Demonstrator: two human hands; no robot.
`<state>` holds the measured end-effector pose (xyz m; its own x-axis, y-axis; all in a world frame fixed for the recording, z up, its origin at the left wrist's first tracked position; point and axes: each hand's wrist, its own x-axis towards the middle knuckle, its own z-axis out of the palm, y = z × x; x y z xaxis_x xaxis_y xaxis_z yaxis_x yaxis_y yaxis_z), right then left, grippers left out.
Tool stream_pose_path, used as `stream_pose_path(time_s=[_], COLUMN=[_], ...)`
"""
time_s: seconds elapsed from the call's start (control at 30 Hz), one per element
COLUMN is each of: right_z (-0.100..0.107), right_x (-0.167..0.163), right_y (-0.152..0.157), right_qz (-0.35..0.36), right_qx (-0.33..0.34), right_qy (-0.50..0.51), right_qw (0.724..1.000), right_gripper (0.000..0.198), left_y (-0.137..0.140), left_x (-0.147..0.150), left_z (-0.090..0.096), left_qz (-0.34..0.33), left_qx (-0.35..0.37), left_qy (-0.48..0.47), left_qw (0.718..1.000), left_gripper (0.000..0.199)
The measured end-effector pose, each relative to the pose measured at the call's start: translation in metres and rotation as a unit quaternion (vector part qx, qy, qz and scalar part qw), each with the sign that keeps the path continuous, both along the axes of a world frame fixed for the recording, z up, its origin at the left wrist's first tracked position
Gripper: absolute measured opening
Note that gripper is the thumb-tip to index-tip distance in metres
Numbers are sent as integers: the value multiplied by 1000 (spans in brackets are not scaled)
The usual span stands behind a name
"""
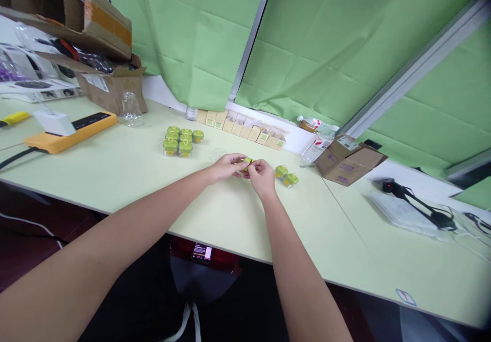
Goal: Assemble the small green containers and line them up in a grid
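Over the middle of the table, my left hand (226, 168) and my right hand (263, 177) meet around a small container with a green lid (249, 161). Fingers of both hands are closed on it and hide most of its body. Just right of my right hand stand two similar green-lidded containers (290, 179). Several more green-lidded containers (185, 148) are grouped to the left, with clear lower parts and handle-like loops on top. Behind my left hand lies a faint clear plastic piece (218, 153), its shape hard to make out.
Small tan boxes (238, 125) line the wall behind. At left are an orange power strip (86, 128), a clear vessel (131, 112) and stacked cartons (109, 88). Plastic bottles (317, 147) and a cardboard box (347, 164) stand right. A phone (201, 252) lies below the table edge.
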<state>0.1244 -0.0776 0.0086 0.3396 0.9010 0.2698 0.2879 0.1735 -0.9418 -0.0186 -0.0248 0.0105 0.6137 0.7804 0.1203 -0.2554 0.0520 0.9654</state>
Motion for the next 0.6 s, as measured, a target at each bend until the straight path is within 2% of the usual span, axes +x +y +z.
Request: stream_pose_path(time_s=[0.2, 0.4, 0.6], right_z=[5, 5, 4], right_x=[-2, -3, -1], right_y=[-2, -3, -4], right_qz=[-11, 0, -11], right_qx=[31, 29, 20], right_qy=[15, -10, -23], right_qw=[999, 1000, 999], right_gripper=[19, 33, 34], left_y=[4, 2, 1], left_x=[0, 2, 2], left_z=[0, -1, -3], left_qz=[54, 32, 30], left_qx=[-32, -40, -39], left_qy=[-24, -42, -43], left_qw=[998, 998, 998], left_gripper=[48, 46, 48])
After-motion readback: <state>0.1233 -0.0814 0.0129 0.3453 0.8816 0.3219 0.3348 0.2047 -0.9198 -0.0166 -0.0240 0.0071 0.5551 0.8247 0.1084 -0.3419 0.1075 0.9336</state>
